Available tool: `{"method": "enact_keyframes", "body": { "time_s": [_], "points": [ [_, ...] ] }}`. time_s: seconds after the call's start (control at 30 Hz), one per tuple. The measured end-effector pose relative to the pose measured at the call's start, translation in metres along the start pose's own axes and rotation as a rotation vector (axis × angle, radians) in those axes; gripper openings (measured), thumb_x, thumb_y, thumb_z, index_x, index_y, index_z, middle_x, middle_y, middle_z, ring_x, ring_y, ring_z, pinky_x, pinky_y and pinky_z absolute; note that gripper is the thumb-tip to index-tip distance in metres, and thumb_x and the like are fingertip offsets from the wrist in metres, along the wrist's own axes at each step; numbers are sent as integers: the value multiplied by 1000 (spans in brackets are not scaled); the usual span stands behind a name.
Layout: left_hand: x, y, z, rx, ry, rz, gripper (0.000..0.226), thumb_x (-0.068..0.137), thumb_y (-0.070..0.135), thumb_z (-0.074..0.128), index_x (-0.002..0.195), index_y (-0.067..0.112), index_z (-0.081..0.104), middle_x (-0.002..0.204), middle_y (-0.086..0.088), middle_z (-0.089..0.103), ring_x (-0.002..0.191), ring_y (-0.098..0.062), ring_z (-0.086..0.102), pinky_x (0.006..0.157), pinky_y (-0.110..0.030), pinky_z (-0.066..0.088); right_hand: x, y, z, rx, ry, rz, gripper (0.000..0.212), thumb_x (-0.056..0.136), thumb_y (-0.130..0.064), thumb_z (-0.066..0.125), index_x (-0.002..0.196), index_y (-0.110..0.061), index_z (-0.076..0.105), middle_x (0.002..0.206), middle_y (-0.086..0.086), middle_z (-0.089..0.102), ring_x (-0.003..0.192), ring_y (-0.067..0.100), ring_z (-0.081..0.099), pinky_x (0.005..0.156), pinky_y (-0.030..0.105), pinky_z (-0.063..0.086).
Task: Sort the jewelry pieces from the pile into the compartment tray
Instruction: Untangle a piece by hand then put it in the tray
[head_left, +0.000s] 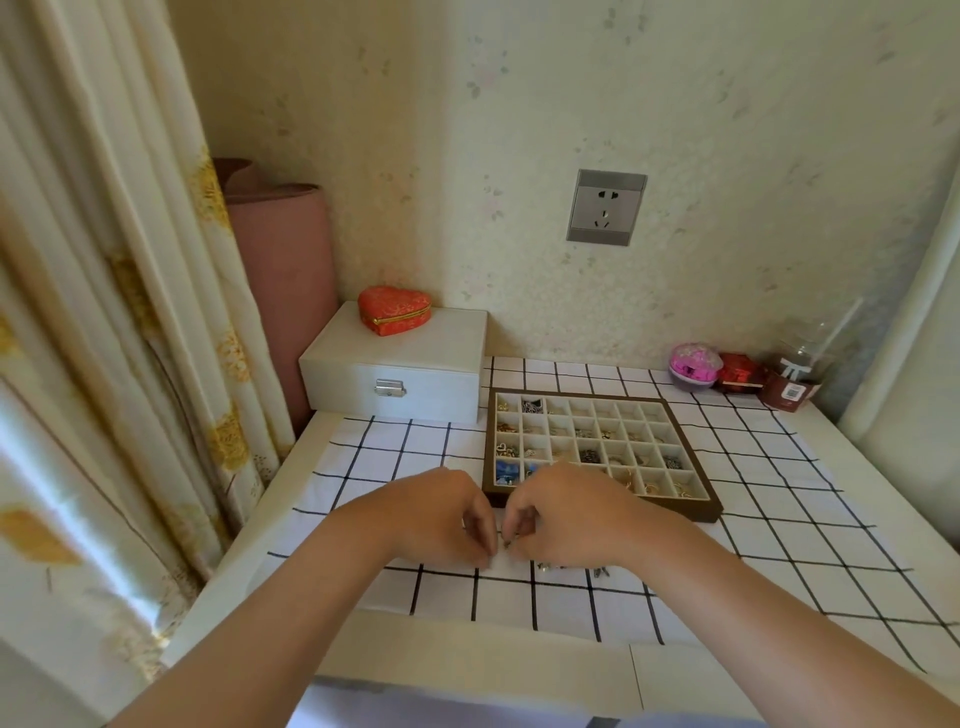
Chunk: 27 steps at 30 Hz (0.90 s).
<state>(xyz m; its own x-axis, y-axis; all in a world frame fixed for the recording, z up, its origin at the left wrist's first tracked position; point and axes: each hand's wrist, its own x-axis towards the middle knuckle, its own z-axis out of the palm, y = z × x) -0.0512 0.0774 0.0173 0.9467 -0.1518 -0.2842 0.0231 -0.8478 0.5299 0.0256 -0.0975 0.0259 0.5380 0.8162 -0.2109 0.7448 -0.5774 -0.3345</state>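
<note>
Hands meet over the checked cloth (779, 545) near its front edge. The right hand (566, 514), fingers curled, pinches a small dark piece (506, 543). The left hand (447, 514) curls in beside it, fingertips close; whether it also grips the piece cannot be told. The leftover pile (571, 569) lies just under the right hand. The compartment tray (691, 512), many cells already holding jewelry, sits just beyond, toward the cloth's back edge. Sorting appears well along, with one piece being picked out or untangled; the next move likely calls for carrying it to a matching cell.
</note>
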Motion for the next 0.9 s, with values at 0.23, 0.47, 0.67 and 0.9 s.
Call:
{"method": "enact_keyframes", "body": {
  "time_s": [0.23,0.47,0.67,0.9],
  "points": [
    [10,-3,-1,-6,24,0,9,88,27,71,92,28,78,82,18,67,80,2,59,73,-15,41,6,12,-1,126,-32,63,16,92,-24,70,104,-29,78,103,-14,72,92,1,66,88,26,56],
    [12,3,-3,-1,38,-19,15,88,23,70,103,28,73,92,16,64,84,0,57,73,-16,41,7,23,-6,415,-28,115,16,87,-14,76,100,-24,77,91,-9,74,65,-6,65,53,9,46],
    [11,3,-8,-288,142,4,18,85,24,74,99,33,67,90,13,72,66,6,57,77,-27,51,3,26,-18,638,22,124,11,86,-6,76,94,-14,73,83,3,77,46,11,54,48,21,47],
    [23,22,-21,-650,462,-20,13,86,22,75,98,16,75,77,5,71,58,-2,61,57,-14,48,11,25,-38,819,326,103,8,88,-11,75,94,-14,75,79,-3,76,47,8,53,51,20,48]
  ]
}}
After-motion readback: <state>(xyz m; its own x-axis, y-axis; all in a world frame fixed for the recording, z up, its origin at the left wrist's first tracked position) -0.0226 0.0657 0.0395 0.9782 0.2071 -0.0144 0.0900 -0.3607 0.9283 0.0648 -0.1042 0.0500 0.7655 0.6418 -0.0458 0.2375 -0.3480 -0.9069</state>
